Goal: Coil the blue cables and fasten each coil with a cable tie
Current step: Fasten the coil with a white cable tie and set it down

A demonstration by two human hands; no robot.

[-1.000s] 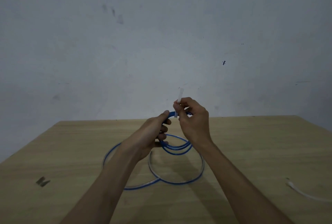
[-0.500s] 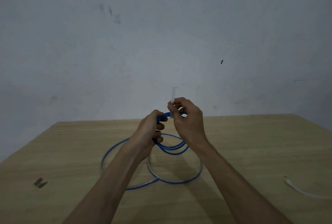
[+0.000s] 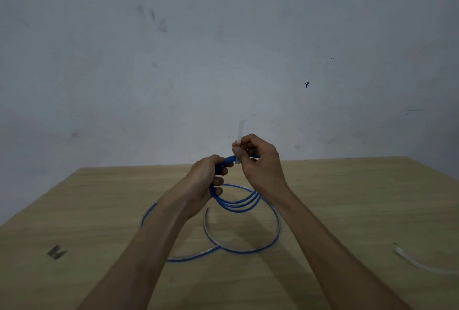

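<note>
Both hands have edged left; the left hand (image 3: 206, 178) clutches the blue cable coil (image 3: 236, 204) above the table (image 3: 347, 198), the right hand (image 3: 260, 163) pinches the white cable tie (image 3: 241, 130) by its tail; cinching, I'd say, needing a firm pull next

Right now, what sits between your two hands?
In the head view, a short stretch of the blue coil bridges the left hand and right hand, with the white cable tie crossing it, tail pointing up.

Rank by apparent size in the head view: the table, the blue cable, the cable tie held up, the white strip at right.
1. table
2. blue cable
3. white strip
4. cable tie, partly hidden in the right hand
Last two unsure: the strip lies nearer and leaves the frame.
</note>
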